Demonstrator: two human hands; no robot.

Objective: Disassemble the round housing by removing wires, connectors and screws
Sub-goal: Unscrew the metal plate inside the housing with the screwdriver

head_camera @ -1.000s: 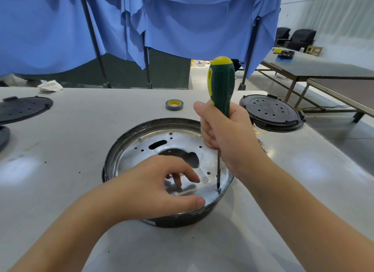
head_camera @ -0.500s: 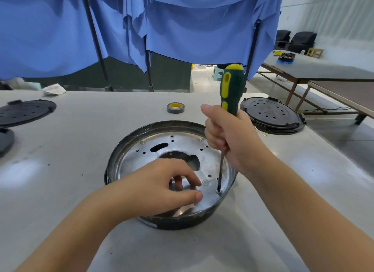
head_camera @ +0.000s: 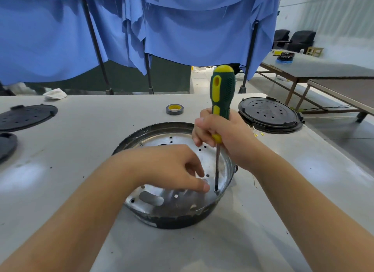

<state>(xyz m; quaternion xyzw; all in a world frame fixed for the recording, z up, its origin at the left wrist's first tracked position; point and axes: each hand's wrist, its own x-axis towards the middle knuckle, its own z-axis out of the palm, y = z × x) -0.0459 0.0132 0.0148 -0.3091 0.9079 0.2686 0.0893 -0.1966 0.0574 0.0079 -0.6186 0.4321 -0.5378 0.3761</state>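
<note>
Head view: the round housing is sitting mid-desk. The right hand is gripping the screwdriver upright, its tip meeting the plate at the housing's 4 o'clock. The left hand, fingers curled, is touching the plate beside the tip.

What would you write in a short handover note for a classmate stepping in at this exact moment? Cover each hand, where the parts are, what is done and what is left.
Right hand grips the screwdriver, held upright, its tip on a screw at the near right edge of the round housing.
Left hand rests inside the housing, fingers curled, thumb beside the tip.
Done: no wires show in the housing.
Left: this screw, plus another at the far left rim.
A tape roll and a black lid lie behind.
</note>
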